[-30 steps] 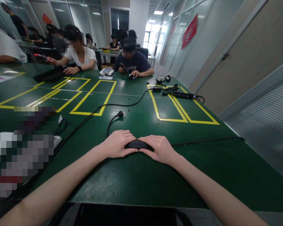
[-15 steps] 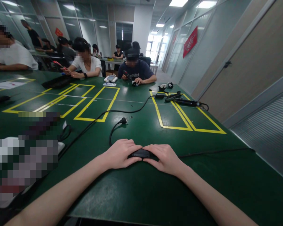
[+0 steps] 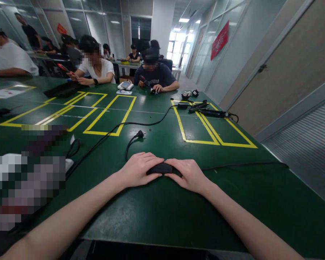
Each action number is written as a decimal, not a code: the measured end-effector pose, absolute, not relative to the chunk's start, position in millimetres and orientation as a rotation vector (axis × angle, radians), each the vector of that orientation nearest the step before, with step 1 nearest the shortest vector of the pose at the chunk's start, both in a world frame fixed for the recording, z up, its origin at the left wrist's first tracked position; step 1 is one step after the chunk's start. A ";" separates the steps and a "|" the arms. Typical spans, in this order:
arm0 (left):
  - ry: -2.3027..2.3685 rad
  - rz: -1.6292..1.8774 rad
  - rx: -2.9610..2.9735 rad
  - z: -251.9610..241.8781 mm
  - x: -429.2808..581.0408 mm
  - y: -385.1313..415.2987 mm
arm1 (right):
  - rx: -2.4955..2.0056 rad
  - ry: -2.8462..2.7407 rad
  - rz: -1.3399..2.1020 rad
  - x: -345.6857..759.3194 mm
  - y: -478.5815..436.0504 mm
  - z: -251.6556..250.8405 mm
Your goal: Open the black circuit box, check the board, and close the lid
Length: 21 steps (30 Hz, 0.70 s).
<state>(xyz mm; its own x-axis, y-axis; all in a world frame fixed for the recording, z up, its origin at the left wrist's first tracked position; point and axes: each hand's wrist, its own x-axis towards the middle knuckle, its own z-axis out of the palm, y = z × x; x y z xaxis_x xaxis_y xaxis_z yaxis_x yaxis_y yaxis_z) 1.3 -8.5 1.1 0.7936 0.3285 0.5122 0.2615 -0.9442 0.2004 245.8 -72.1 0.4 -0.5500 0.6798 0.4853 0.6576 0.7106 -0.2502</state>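
Note:
Both hands grip a black power adapter (image 3: 161, 168), a narrow block resting on or just above the green table (image 3: 162, 213). My left hand (image 3: 139, 169) is wrapped over its left end, thumb in front and fingers behind. My right hand (image 3: 186, 174) pinches the right end in the same way. Only the block's middle shows between the fingertips. A short cord curves from behind my left hand to a black two-pin plug (image 3: 141, 134) lying on the table. From behind my right hand a thin black cable (image 3: 241, 165) runs to the table's right edge.
Yellow tape outlines (image 3: 111, 115) mark the tabletop. Black tools with cords (image 3: 211, 111) lie at the far right. A long black cable (image 3: 111, 130) crosses the table. Blurred-out items (image 3: 35, 187) sit at my left. Across the table, a co-worker (image 3: 155, 74) handles a small item.
The whole view has shifted slightly upward, so table and hands sit a little higher in the picture. Both hands keep the same hold on the power adapter.

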 end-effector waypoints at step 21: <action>0.812 0.356 2.411 12.4 7.5 -13.5 | -0.944 -2.473 -0.255 245.7 -77.2 1.4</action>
